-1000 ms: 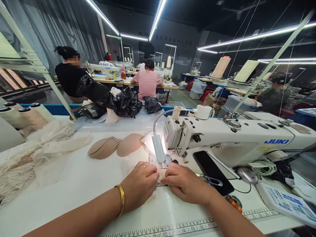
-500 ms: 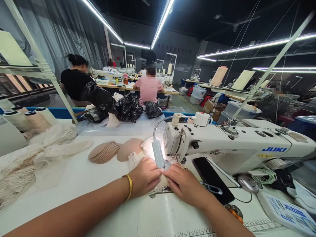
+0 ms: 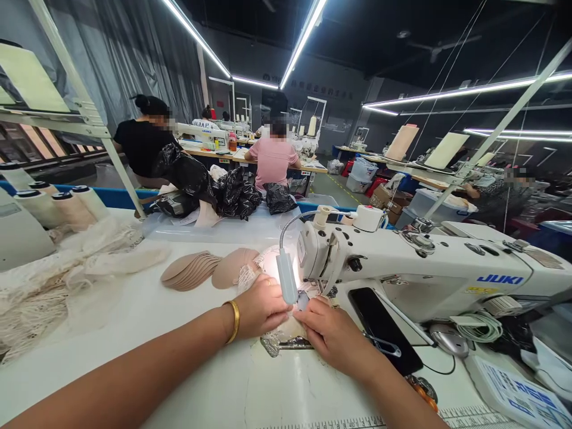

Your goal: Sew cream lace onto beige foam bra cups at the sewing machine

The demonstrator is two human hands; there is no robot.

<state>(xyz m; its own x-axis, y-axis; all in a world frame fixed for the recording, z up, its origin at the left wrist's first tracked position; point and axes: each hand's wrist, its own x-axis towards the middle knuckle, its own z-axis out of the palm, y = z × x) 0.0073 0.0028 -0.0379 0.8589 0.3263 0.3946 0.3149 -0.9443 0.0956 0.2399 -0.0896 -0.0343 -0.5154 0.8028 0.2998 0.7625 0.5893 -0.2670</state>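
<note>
Lace-trimmed beige cup piece [image 3: 286,329] lies flat on the white table, under the sewing machine's needle area (lamp glare washes out detail). Pale lace edge [image 3: 246,275] curls away behind it, leftward.

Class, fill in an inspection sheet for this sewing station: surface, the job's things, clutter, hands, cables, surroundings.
Surface: white table with a printed ruler along its front edge.
Job's things: lace-edged piece under both hands at the needle of the sewing machine, lit by its lamp.
Clutter: stack of foam cups, heap of lace, thread cones, black phone, snips.
Hands: left hand and right hand press the piece flat.
Cables: coiled white cord beside the machine.
Surroundings: other people seated at machines behind; black bags.
</note>
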